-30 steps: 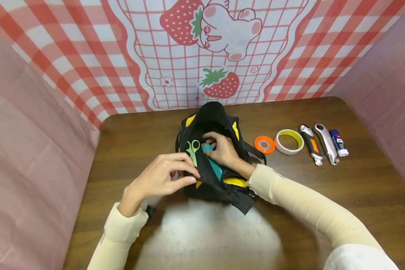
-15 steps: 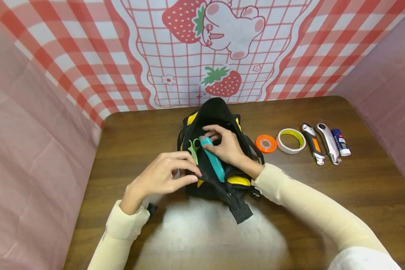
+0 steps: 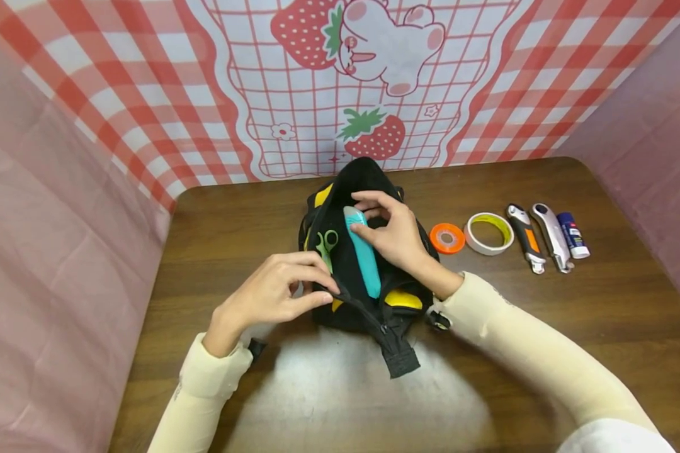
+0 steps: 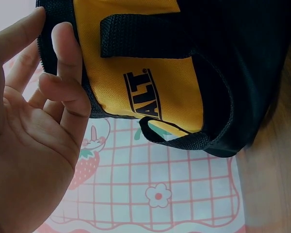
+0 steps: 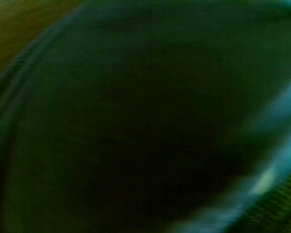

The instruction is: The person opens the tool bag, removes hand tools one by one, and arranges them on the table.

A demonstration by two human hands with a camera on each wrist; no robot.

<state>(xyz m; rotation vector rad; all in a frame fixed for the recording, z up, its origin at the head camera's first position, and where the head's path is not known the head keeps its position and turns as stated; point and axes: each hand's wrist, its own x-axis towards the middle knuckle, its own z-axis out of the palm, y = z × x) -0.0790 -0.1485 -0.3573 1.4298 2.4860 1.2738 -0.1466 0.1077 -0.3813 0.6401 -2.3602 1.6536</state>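
Observation:
A black-and-yellow tool bag stands on the table with its mouth open upward. My left hand pinches the near left edge of that mouth; in the left wrist view, thumb and fingers lie at its zipper edge. With thumb and fingers my right hand holds a long teal utility knife, grey at its upper end, slanted in the bag's mouth. Green scissors sit inside the bag at the left. The right wrist view is dark and blurred, showing the bag's dark inside.
Right of the bag, in a row, lie an orange tape roll, a white tape roll, an orange-and-grey utility knife, a silver utility knife and a blue glue stick. A black strap hangs toward the front.
My right hand has risen up and to the right with the teal utility knife, so more of the knife shows. The left hand has stayed at the bag's edge.

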